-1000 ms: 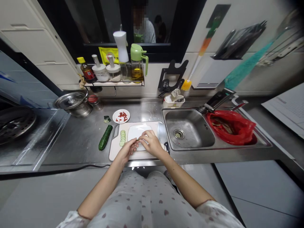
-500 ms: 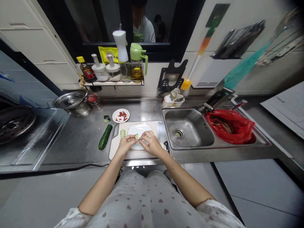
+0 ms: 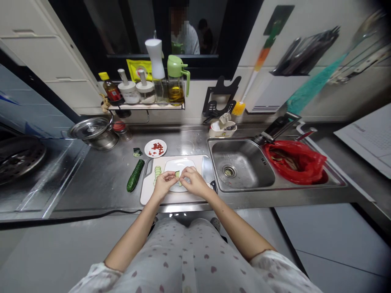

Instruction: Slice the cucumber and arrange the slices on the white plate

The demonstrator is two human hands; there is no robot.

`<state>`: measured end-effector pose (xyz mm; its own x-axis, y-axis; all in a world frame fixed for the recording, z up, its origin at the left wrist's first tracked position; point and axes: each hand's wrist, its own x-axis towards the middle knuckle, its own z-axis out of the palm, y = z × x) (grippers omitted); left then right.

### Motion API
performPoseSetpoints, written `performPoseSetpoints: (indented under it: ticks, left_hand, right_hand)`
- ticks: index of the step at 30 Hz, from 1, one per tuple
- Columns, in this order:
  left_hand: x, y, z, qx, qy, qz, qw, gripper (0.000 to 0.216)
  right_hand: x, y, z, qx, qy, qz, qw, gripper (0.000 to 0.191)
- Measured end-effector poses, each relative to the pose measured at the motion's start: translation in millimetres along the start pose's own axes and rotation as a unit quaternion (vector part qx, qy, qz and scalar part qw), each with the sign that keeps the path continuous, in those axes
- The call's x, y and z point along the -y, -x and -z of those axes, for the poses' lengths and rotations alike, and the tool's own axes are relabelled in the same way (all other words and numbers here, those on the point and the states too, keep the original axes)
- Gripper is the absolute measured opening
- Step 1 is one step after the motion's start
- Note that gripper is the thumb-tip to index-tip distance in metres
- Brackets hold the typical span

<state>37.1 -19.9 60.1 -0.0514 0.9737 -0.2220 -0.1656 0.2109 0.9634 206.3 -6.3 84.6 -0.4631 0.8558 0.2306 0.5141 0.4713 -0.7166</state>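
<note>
Over the white plate (image 3: pixel 180 163), my left hand (image 3: pixel 164 185) pinches a thin cucumber slice (image 3: pixel 177 174) between thumb and fingers. My right hand (image 3: pixel 194 182) has its fingertips closed against the same slice from the other side; a pale green bit shows below them. The plate rests on a cutting board (image 3: pixel 168 199), partly covered by my hands. Beside it lies a row of overlapping cucumber slices (image 3: pixel 157 171). A kitchen knife (image 3: pixel 207 167) sits at the board's right side, its handle partly hidden by my right wrist. Left of the board lies a whole cucumber (image 3: pixel 135 176).
A small plate of chopped red pieces (image 3: pixel 156 148) and cucumber scraps (image 3: pixel 137 152) lie behind the board. The sink (image 3: pixel 244 162) is to the right, with a red plastic bag (image 3: pixel 296 162) beyond. A lidded pot (image 3: pixel 94 134) stands at the back left, near a seasoning shelf (image 3: pixel 146 107).
Both hands have shifted slightly and drawn closer together at the slice, which has turned a little. The pale green bit now shows under my right fingertips.
</note>
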Motion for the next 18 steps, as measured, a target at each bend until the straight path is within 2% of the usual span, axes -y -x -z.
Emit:
performPoseSetpoints:
  ticks: [12,15,18]
  left_hand:
    - [17.1,-11.1,1.8,0.002,0.000,0.008,1.000,0.041]
    - [28.4,-21.6,2.5,0.012,-0.009,0.030,0.999,0.043]
    - [42.0,-33.0,1.9,-0.009,-0.026,0.033,0.999,0.042]
  right_hand:
    - [-27.9,-5.9,-15.7,0.005,-0.044,-0.029,0.999,0.014]
    - [-41.3,-9.2,-22.0,0.028,-0.018,-0.062,0.998,0.014]
    - [-51.7,-12.3,-28.6,0.053,0.038,-0.099,0.993,0.014]
